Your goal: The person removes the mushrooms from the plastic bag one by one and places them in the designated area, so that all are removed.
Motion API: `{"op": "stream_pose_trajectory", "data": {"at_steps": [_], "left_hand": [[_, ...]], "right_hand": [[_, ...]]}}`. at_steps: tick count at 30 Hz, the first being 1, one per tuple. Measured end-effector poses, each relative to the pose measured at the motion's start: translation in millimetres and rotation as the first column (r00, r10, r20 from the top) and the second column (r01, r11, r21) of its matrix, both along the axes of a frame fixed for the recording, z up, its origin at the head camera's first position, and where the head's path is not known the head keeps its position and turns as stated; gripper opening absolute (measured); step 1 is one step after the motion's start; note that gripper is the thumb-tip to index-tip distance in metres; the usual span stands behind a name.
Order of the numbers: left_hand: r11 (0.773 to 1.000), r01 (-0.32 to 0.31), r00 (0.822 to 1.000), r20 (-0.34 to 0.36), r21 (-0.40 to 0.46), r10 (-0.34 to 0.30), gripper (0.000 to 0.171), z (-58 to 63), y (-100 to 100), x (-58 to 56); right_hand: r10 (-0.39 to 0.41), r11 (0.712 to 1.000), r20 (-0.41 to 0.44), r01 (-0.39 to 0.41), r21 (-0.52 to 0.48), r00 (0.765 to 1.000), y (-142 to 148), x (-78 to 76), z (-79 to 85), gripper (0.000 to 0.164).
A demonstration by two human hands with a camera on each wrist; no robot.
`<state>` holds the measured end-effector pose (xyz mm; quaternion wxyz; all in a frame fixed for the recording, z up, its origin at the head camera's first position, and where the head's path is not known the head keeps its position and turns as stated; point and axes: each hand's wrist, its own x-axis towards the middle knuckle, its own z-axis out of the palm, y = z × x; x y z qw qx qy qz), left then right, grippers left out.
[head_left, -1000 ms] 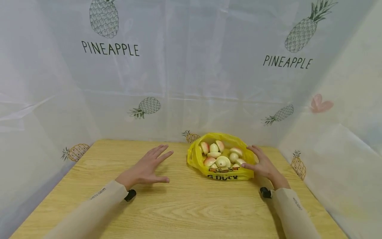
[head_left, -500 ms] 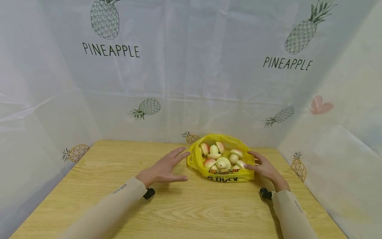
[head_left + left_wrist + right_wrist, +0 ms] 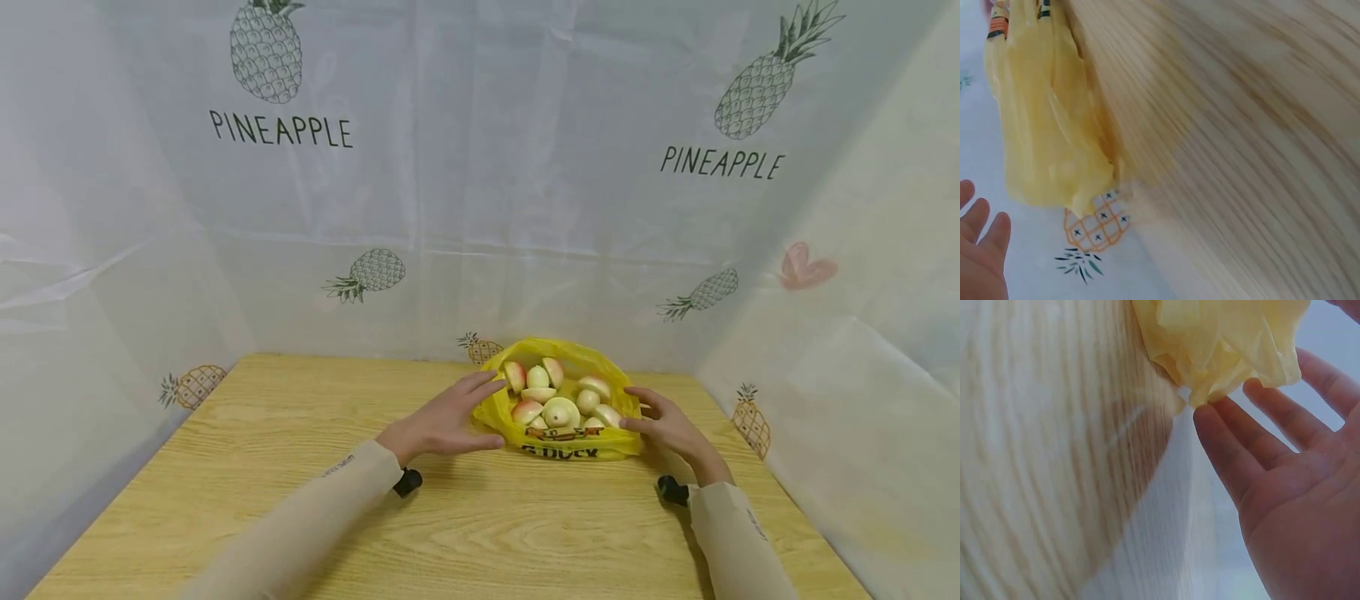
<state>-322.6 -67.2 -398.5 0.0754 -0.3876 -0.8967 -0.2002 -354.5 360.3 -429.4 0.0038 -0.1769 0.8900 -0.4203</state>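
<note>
A yellow plastic bag (image 3: 618, 446) with dark lettering stands on the table, its mouth spread wide. Inside lie several pale, mushroom-shaped pieces (image 3: 561, 412), some with reddish caps. My left hand (image 3: 446, 421) is at the bag's left side, fingers extended and thumb apart; in the left wrist view a few of its fingers (image 3: 999, 234) show below the bag (image 3: 1047, 125). On the opposite side is my right hand (image 3: 671, 429), thumb at the bag's front right rim. In the right wrist view its loosely bent fingertips (image 3: 1204, 415) meet the crumpled yellow plastic (image 3: 1222, 337).
The wood-grain table (image 3: 480, 533) reaches back to a pale curtain (image 3: 480, 167) printed with pineapples, which also hangs along both sides. A black wrist device (image 3: 407, 482) sits at the left cuff, and another black device (image 3: 672, 491) at the right.
My left hand has moved right across the table, up to the bag's left side. My right hand stays by the bag's right side with only a slight shift. The bag has hardly moved.
</note>
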Motion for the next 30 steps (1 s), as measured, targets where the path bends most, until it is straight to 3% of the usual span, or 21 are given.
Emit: {"op": "stream_pose_trajectory", "data": {"at_steps": [7,14,23,30], "left_hand": [[0.998,-0.014,0.998,0.058,0.06,0.01,0.089,-3.1,16,-8.7],[0.991,0.025,0.996,0.08,0.131,-0.036,0.082,1.7,28,-17.2],[0.989,0.043,0.992,0.109,0.141,-0.059,0.065,6.7,45,-25.0],[0.988,0.052,0.982,0.173,0.144,-0.076,0.059,7.4,59,-30.2]], "right_hand": [[0.003,1.0,0.018,-0.003,-0.003,1.0,1,3.1,1.2,0.07],[0.018,1.0,-0.016,-0.018,-0.006,1.0,2,-0.8,0.3,0.072],[0.002,0.999,-0.04,-0.003,-0.032,0.999,-1,-3.3,-0.8,0.068],[-0.031,0.999,-0.067,0.029,-0.026,0.997,-3,-2.8,0.2,0.063]]}}
